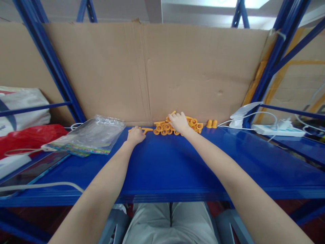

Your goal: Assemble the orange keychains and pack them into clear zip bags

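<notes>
The person's two bare hands are at the back of a blue shelf [162,162], near the foot of the cardboard wall [193,67]. The right hand [179,122] lies over a pile of orange pieces [166,126], with its fingers on the top of it; whether these fingers close around one piece or only rest there, one cannot tell. The left hand [136,135] is curled just left of the pile, and a separate orange piece [147,130] shows beside its fingers; also here the firmness of the hold is not visible. The pile could perhaps collapse or spread, because the pieces look round and are stacked loosely, and a pull on a lower one would take away the support of those above. Many pieces in the pile turn their open round ends toward the person, so their long axes seem to run from front to back, while some on top lie crosswise. The separate piece has its long axis roughly from left to right; which end leads is too small to tell.
</notes>
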Demonstrator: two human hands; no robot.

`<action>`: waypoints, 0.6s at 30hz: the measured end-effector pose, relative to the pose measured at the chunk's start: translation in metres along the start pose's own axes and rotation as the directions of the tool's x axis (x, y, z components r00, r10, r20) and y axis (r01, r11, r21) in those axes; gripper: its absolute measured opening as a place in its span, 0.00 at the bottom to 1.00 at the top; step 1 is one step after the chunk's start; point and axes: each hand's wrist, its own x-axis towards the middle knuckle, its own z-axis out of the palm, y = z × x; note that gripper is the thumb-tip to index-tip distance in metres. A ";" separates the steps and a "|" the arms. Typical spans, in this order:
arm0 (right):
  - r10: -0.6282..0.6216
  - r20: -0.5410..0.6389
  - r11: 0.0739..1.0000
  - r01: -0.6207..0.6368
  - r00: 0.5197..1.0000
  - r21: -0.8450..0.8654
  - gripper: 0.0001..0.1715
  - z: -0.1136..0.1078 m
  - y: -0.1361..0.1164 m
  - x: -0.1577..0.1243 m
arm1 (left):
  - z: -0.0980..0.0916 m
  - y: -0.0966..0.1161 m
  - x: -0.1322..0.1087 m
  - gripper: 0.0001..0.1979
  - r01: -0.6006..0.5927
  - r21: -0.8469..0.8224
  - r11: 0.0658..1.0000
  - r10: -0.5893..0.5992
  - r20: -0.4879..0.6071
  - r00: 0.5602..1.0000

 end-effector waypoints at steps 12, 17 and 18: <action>0.062 -0.037 0.995 -0.059 0.997 0.081 0.23 0.004 0.049 -0.013 | 0.006 -0.002 0.006 0.10 -0.098 -0.068 0.993 0.097 -0.012 0.995; 0.464 -0.074 0.884 -0.467 0.883 -0.023 0.23 0.006 0.131 -0.042 | 0.010 -0.004 0.010 0.09 -0.136 -0.095 0.986 0.135 -0.012 0.991; 0.527 -0.040 0.847 -0.529 0.849 -0.052 0.23 0.009 0.145 -0.050 | 0.011 -0.004 0.011 0.09 -0.141 -0.107 0.984 0.139 -0.020 0.990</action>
